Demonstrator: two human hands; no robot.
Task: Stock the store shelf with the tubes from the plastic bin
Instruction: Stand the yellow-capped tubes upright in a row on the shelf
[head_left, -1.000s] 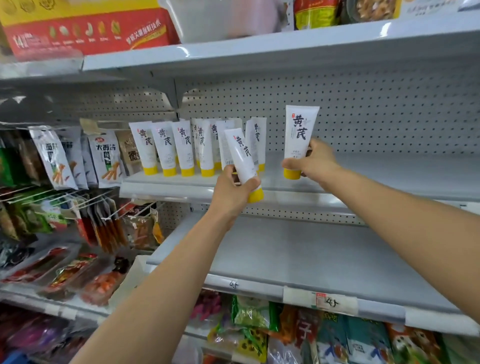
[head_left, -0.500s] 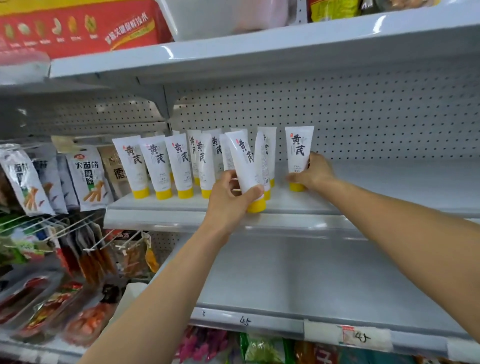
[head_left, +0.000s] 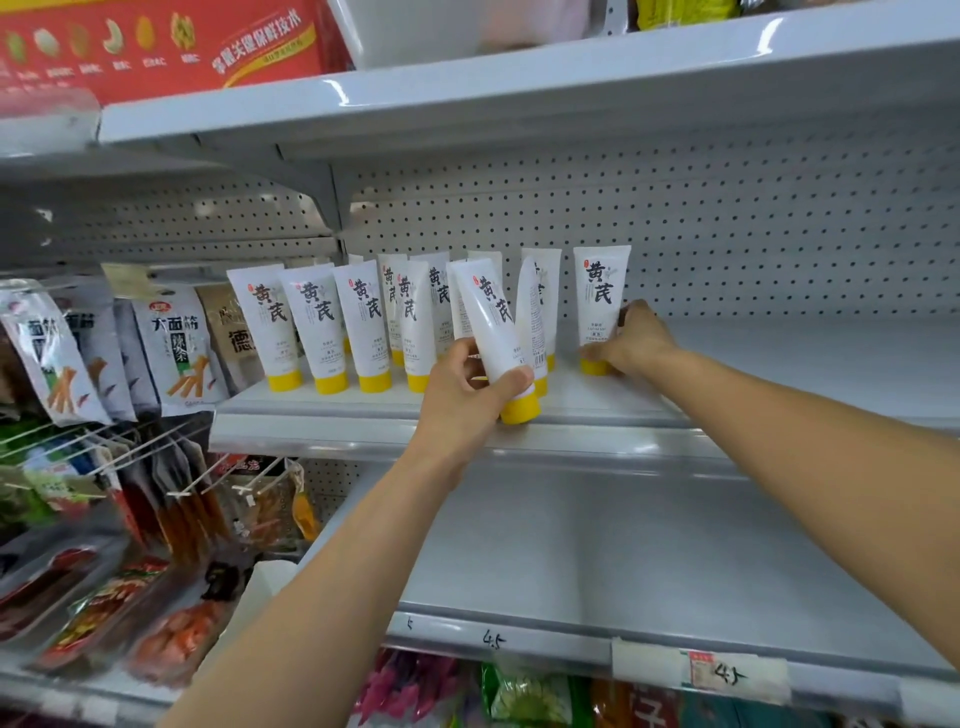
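Observation:
Several white tubes with yellow caps (head_left: 317, 327) stand cap-down in rows on the grey middle shelf (head_left: 779, 358). My left hand (head_left: 462, 400) grips one tilted tube (head_left: 493, 332) low on its body, its yellow cap just above the shelf's front edge. My right hand (head_left: 636, 340) holds another tube (head_left: 600, 304) upright at its base, with the cap standing on the shelf at the right end of the row. The plastic bin is out of view.
Right of the tubes the shelf is bare back to the pegboard wall (head_left: 727, 234). A lower grey shelf (head_left: 597, 561) carries price tags. Snack bags (head_left: 171, 348) hang at the left, and a red box (head_left: 166, 47) sits on the top shelf.
My right hand has lowered its tube from the air onto the shelf at the row's right end. My left hand has carried its tilted tube closer to the shelf front.

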